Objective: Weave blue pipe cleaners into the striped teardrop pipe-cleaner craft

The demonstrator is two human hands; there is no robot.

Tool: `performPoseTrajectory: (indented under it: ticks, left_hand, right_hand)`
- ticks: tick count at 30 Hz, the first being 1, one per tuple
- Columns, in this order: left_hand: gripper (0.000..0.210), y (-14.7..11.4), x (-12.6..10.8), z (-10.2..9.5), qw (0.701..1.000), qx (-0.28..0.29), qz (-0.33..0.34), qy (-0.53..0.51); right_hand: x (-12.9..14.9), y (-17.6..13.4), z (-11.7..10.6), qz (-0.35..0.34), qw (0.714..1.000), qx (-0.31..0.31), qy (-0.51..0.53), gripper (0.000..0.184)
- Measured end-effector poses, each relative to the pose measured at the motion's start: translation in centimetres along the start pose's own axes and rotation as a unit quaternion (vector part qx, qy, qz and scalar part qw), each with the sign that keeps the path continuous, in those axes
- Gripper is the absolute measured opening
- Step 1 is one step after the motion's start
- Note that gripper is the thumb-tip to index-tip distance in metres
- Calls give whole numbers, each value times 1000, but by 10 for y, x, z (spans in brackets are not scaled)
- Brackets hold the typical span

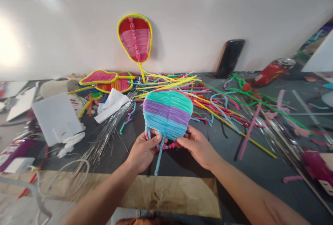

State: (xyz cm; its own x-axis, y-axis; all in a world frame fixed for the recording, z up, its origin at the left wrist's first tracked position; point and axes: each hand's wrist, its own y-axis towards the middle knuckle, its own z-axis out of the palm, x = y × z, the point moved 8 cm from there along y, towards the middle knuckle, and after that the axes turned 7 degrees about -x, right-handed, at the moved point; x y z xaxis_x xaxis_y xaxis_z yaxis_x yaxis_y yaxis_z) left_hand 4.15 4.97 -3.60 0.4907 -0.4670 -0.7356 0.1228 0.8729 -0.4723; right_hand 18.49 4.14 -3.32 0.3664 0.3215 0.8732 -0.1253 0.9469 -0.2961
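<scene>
Between my two hands is a leaf-shaped pipe-cleaner piece (pixel 168 114), striped green, purple and light blue, with a twisted blue stem (pixel 159 159) hanging down. My left hand (pixel 144 150) pinches its lower left edge, thumb beside the stem. On the lower right edge, my right hand (pixel 199 147) closes with its thumb in front and fingers behind. A pink beaded strand (pixel 170 146) shows beneath the piece, partly hidden behind it.
A yellow-rimmed pink and red leaf shape (pixel 135 39) leans on the wall. Loose pipe cleaners (pixel 221 110) cover the table behind and right. Thin wires (pixel 111 124) and white paper (pixel 54 117) lie left. A phone (pixel 230 58) and a red can (pixel 273 72) stand at the back right.
</scene>
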Motion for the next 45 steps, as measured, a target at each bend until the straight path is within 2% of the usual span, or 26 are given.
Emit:
performPoseTrajectory:
  ticks: [4, 16, 25, 34, 37, 40, 42, 45]
  left_hand:
    - [17, -1, 0, 4, 1000, 22, -10, 1]
    - [23, -1, 1, 0, 999, 2, 4, 43]
    - [23, -2, -3, -1, 999, -22, 1, 28]
    - [16, -1, 0, 1, 1000, 20, 3, 20]
    - [16, 0, -2, 3, 999, 16, 16, 24]
    - [20, 1, -7, 1, 999, -11, 37, 9]
    - [21, 1, -9, 0, 998, -27, 50, 3]
    - [20, -1, -10, 1, 997, -27, 69, 16]
  right_hand:
    - [0, 0, 0, 5, 1000, 1, -2, 30]
    - [8, -3, 9, -28, 999, 27, -27, 29]
    - [3, -3, 7, -2, 1000, 23, -11, 31]
    - [8, -3, 2, -29, 999, 5, -18, 31]
    - [9, -2, 3, -30, 999, 5, -26, 32]
    - [12, 1, -6, -54, 998, -35, -26, 40]
    - [20, 0, -18, -106, 989, -91, -52, 45]
    - [38, -7, -28, -212, 951, -153, -165, 36]
